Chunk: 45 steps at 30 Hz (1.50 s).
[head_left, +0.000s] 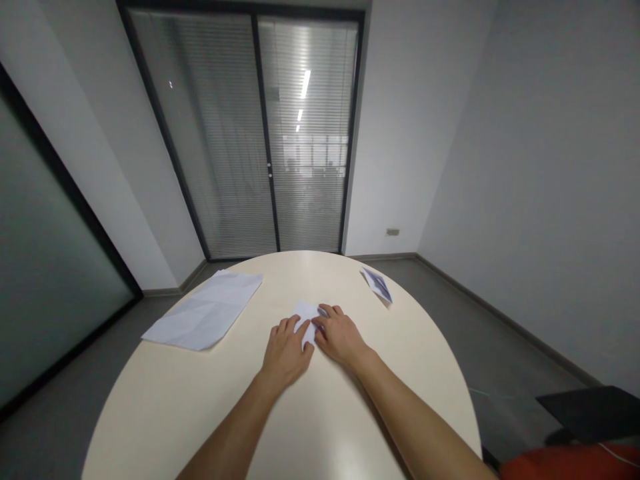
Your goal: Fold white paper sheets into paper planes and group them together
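A small piece of white paper (306,310) lies on the cream table (320,413), between and partly beneath my two hands. My left hand (287,352) rests on its left side, fingers apart and bent, with the fingertips on the paper. From the right, my right hand (341,335) touches the paper's edge, its thumb and fingers drawn together there. The hands cover much of the paper, so its full shape is hidden.
Large creased white sheets (207,310) lie at the table's left. A small folded paper (379,285) with a dark print sits near the right rim. Beyond the table's lower right are a black flat object (593,410) and something red (570,465).
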### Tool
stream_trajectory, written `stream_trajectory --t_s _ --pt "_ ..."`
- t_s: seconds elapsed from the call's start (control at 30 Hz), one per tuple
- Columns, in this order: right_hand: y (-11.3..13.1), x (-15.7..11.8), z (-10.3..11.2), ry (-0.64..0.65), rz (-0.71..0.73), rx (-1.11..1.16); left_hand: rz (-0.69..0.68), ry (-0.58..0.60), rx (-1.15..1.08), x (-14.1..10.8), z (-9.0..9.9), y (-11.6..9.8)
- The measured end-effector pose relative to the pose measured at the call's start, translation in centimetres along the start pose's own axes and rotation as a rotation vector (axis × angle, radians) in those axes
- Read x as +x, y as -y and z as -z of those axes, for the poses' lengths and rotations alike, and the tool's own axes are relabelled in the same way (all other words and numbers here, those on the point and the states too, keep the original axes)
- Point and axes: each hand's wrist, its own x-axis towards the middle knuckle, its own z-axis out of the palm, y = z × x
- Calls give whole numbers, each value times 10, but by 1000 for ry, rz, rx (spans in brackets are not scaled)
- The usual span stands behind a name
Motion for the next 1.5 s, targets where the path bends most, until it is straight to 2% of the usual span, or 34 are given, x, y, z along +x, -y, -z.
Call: stream_trajectory --t_s 0.27,0.47,0.67,0.93,1.13,1.23,1.37,1.5 --pt "10 -8 13 93 -12 -98 2 75 41 2 -2 -2" --pt "19 -12 20 143 -84 -134 0 91 37 1 -2 -2" --pt "17 -12 27 199 -159 -156 6 105 42 0 0 -2" --pt "16 -12 30 218 -268 -195 1 103 44 -1 0 -2" --pt "24 -12 22 206 -345 -260 2 109 36 0 1 -2" --pt "22 -12 18 169 -277 -263 2 113 33 0 2 -2" --pt "15 -11 17 190 -19 -181 6 111 26 -1 4 -2" --pt "16 -11 16 199 -12 -177 7 103 17 -1 4 -2"
